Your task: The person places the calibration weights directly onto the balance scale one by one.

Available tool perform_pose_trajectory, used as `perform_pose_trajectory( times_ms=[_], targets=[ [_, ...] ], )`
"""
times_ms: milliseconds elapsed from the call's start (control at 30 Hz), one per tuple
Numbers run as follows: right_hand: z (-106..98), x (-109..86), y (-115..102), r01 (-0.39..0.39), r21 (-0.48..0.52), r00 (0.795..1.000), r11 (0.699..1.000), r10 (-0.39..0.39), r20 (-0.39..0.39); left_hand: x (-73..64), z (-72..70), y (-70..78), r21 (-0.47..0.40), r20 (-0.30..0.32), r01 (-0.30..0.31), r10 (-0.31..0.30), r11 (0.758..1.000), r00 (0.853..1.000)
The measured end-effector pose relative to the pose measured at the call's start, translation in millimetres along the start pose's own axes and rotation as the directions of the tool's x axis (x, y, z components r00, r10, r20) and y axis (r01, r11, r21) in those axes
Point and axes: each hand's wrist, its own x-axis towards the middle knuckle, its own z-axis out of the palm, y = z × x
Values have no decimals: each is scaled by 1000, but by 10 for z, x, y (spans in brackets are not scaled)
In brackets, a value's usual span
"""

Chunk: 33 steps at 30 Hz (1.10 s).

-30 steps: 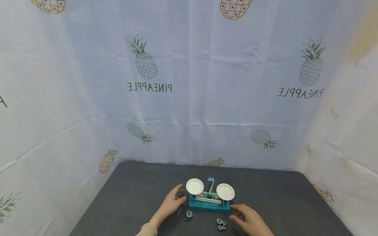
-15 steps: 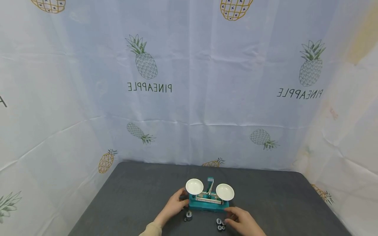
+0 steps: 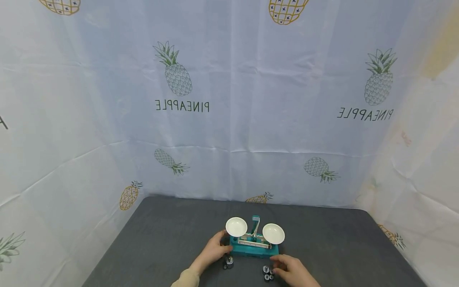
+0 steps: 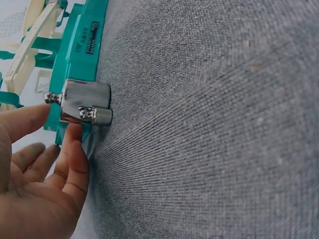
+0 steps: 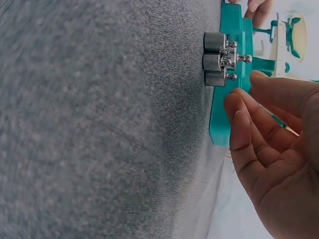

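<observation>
A teal balance scale [image 3: 251, 250] with two white pans stands on the dark table. My left hand [image 3: 214, 249] is at the left end of its base, thumb by the front corner and fingers relaxed. Just in front lie a large metal weight [image 4: 85, 97] and a small weight [image 4: 103, 116], side by side; in the left wrist view my fingertips overlap their lower edge. My right hand [image 3: 292, 272] hovers by the base's front right corner, fingers loosely bent and nothing between them. Beside its fingertips stand several knobbed metal weights [image 5: 215, 42] in a tight cluster.
The left pan [image 3: 236, 227] sits slightly higher in view than the right pan [image 3: 273, 233]. Grey cloth covers the table [image 3: 172, 223]. A pale curtain [image 3: 229, 127] printed with pineapples hangs behind and along both sides.
My left hand has moved right, up to the end of the scale's base. My right hand has shifted left and a little nearer, towards the weight cluster. Scale and weights look unmoved.
</observation>
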Motion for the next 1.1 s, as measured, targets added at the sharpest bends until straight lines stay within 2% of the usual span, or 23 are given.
perform_pose_trajectory(
  times_ms=[267,333,500,733,1100],
  targets=[
    [27,19,51,1,19,999,1000,-1,37,10,22,-26,-23,12,33,-33,999,999],
    [26,26,59,-9,19,999,1000,8,45,18,27,-39,-39,12,26,-25,999,1000],
    [20,50,79,-27,-2,998,1000,27,48,16,34,-51,-47,4,-46,47,998,999],
    [25,68,95,-22,-35,998,999,24,50,48,48,-41,-34,15,48,-47,998,999],
    [46,82,118,-16,-17,999,1000,17,36,74,44,-70,-60,19,35,-34,998,999]
  ],
)
